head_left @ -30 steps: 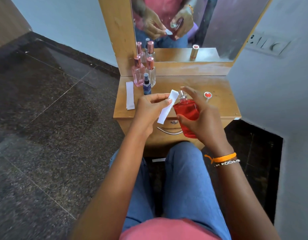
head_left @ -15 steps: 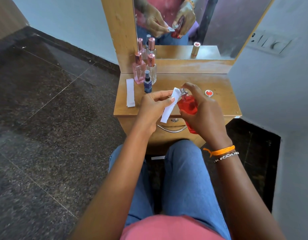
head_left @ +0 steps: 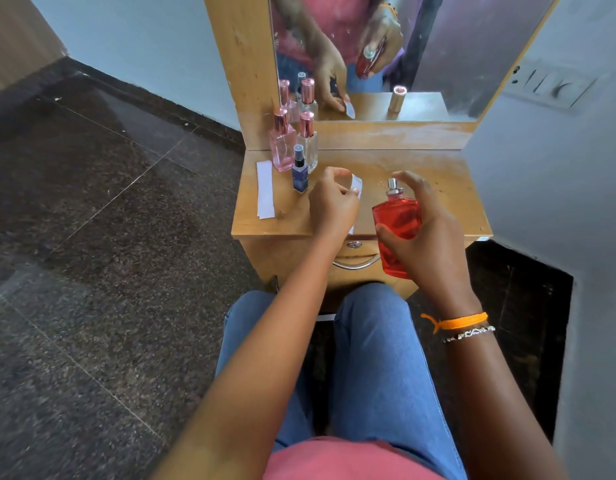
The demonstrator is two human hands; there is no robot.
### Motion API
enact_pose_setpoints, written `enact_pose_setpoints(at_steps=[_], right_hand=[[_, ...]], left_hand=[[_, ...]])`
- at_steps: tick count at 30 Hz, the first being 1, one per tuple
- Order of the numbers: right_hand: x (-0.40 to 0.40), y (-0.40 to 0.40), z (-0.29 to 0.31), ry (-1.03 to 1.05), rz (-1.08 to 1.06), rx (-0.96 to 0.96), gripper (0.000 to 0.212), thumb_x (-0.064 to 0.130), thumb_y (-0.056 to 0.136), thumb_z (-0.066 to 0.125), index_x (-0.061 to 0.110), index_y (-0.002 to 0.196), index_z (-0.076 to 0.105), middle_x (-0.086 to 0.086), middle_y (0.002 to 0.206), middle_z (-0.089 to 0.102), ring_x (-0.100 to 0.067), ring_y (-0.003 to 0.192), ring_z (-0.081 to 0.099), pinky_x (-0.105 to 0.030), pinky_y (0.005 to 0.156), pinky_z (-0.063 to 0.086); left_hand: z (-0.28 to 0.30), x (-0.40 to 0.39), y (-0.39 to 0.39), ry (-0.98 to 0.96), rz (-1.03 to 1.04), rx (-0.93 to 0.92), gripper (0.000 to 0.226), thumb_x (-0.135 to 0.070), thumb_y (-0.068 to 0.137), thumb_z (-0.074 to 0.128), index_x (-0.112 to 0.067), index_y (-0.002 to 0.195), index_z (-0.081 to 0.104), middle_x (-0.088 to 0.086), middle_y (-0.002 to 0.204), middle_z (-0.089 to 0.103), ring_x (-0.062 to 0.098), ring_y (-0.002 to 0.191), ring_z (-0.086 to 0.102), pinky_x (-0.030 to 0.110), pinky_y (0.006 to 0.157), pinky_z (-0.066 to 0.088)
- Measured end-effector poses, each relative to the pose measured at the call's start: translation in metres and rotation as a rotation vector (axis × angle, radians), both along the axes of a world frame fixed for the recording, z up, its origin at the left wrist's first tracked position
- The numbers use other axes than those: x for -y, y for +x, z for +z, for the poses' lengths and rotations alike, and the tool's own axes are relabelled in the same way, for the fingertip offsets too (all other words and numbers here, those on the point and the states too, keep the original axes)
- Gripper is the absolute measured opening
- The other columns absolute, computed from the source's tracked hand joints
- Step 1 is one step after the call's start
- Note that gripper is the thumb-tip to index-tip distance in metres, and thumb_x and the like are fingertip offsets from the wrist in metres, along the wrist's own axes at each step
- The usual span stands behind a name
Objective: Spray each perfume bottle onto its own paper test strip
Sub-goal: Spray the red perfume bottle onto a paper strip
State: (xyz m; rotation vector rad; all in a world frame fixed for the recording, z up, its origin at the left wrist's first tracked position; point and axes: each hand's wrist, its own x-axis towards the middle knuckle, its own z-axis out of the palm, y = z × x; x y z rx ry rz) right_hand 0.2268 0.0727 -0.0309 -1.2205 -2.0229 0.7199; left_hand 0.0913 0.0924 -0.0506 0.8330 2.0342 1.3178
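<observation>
My right hand [head_left: 427, 233] grips a red perfume bottle [head_left: 396, 220] upright over the front edge of the wooden dressing table [head_left: 420, 168], forefinger arched above its silver nozzle. My left hand [head_left: 332, 206] pinches a white paper test strip [head_left: 356, 184] low over the tabletop, a hand's width left of the bottle. At the back left stand a pink bottle [head_left: 282, 143], a clear bottle [head_left: 308, 140] and a small dark blue spray bottle [head_left: 299, 169]. More white strips [head_left: 265, 188] lie flat at the left edge.
A mirror [head_left: 386, 46] rises behind the table and reflects my hands and the bottles. A drawer with a metal handle [head_left: 356, 265] sits below the tabletop. A wall with a switch plate [head_left: 549, 86] closes in on the right; dark stone floor [head_left: 91, 237] lies left.
My left hand has carried the strip away from the nozzle, down and left toward the tabletop. My right hand has kept the red bottle and shifted slightly right.
</observation>
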Motion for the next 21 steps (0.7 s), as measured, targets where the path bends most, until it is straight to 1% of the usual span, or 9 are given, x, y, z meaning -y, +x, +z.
enact_pose_setpoints(at_steps=[3, 5, 7, 9, 12, 14, 16, 18, 21], right_hand=[[0.000, 0.002, 0.000, -0.011, -0.011, -0.009, 0.064, 0.017, 0.076, 0.072, 0.033, 0.132, 0.044, 0.003, 0.110, 0.065, -0.017, 0.083, 0.063, -0.028, 0.074, 0.049], [0.000, 0.003, 0.000, -0.017, -0.011, -0.019, 0.065, 0.017, 0.076, 0.071, 0.032, 0.132, 0.044, 0.001, 0.107, 0.066, -0.019, 0.084, 0.064, -0.033, 0.076, 0.052], [-0.001, 0.004, 0.000, -0.018, -0.009, -0.028, 0.065, 0.016, 0.075, 0.072, 0.032, 0.132, 0.043, 0.002, 0.109, 0.066, -0.018, 0.084, 0.065, -0.032, 0.076, 0.053], [-0.002, 0.005, -0.002, -0.023, -0.012, -0.035, 0.067, 0.016, 0.075, 0.072, 0.032, 0.132, 0.043, 0.003, 0.109, 0.066, -0.018, 0.084, 0.065, -0.031, 0.075, 0.053], [-0.002, 0.006, -0.004, -0.031, -0.011, -0.045, 0.067, 0.016, 0.075, 0.072, 0.034, 0.132, 0.042, 0.002, 0.107, 0.066, -0.019, 0.083, 0.065, -0.035, 0.075, 0.055], [-0.002, 0.006, -0.004, -0.035, -0.010, -0.049, 0.067, 0.017, 0.075, 0.072, 0.034, 0.132, 0.041, 0.002, 0.108, 0.066, -0.019, 0.084, 0.066, -0.036, 0.075, 0.055], [-0.002, 0.008, -0.004, -0.042, -0.021, -0.060, 0.067, 0.017, 0.075, 0.072, 0.034, 0.133, 0.042, 0.005, 0.105, 0.065, -0.018, 0.082, 0.066, -0.035, 0.075, 0.055], [-0.001, 0.008, -0.004, -0.049, -0.022, -0.066, 0.068, 0.017, 0.075, 0.072, 0.035, 0.133, 0.041, 0.010, 0.102, 0.062, -0.018, 0.082, 0.066, -0.039, 0.076, 0.056], [-0.001, 0.008, -0.003, -0.041, -0.024, -0.068, 0.068, 0.017, 0.075, 0.072, 0.036, 0.133, 0.041, 0.013, 0.104, 0.059, -0.017, 0.082, 0.066, -0.042, 0.076, 0.057]], left_hand=[[-0.005, -0.008, 0.005, -0.068, 0.016, -0.157, 0.026, -0.012, 0.085, 0.058, -0.015, 0.110, 0.056, 0.007, 0.096, 0.067, 0.024, 0.094, 0.061, 0.028, 0.067, 0.040], [-0.006, -0.008, 0.008, -0.095, 0.022, -0.257, 0.028, -0.016, 0.086, 0.058, -0.013, 0.113, 0.054, 0.009, 0.110, 0.065, 0.026, 0.104, 0.056, 0.031, 0.074, 0.041], [-0.005, -0.005, 0.012, -0.095, 0.014, -0.358, 0.032, -0.016, 0.085, 0.060, -0.012, 0.116, 0.052, 0.008, 0.120, 0.059, 0.027, 0.113, 0.050, 0.033, 0.087, 0.041], [-0.004, 0.003, 0.012, -0.092, 0.008, -0.520, 0.034, -0.013, 0.085, 0.059, -0.015, 0.117, 0.052, 0.007, 0.122, 0.055, 0.027, 0.114, 0.047, 0.034, 0.091, 0.038], [-0.007, 0.020, 0.005, -0.096, -0.069, -0.716, 0.038, -0.007, 0.085, 0.055, -0.025, 0.118, 0.057, 0.003, 0.119, 0.050, 0.025, 0.110, 0.041, 0.032, 0.087, 0.033], [-0.011, 0.027, -0.002, -0.147, -0.183, -0.732, 0.041, -0.009, 0.087, 0.052, -0.029, 0.123, 0.057, 0.004, 0.119, 0.044, 0.026, 0.111, 0.036, 0.033, 0.087, 0.026], [-0.014, 0.028, -0.003, -0.202, -0.268, -0.723, 0.041, -0.014, 0.089, 0.053, -0.031, 0.127, 0.054, 0.005, 0.123, 0.040, 0.027, 0.114, 0.033, 0.038, 0.092, 0.027], [-0.017, 0.027, -0.003, -0.237, -0.272, -0.710, 0.041, -0.021, 0.090, 0.054, -0.033, 0.129, 0.052, 0.005, 0.125, 0.038, 0.027, 0.115, 0.032, 0.040, 0.095, 0.027], [-0.018, 0.023, -0.001, -0.232, -0.241, -0.711, 0.040, -0.028, 0.091, 0.053, -0.032, 0.131, 0.050, 0.006, 0.126, 0.039, 0.027, 0.115, 0.032, 0.039, 0.093, 0.028]])
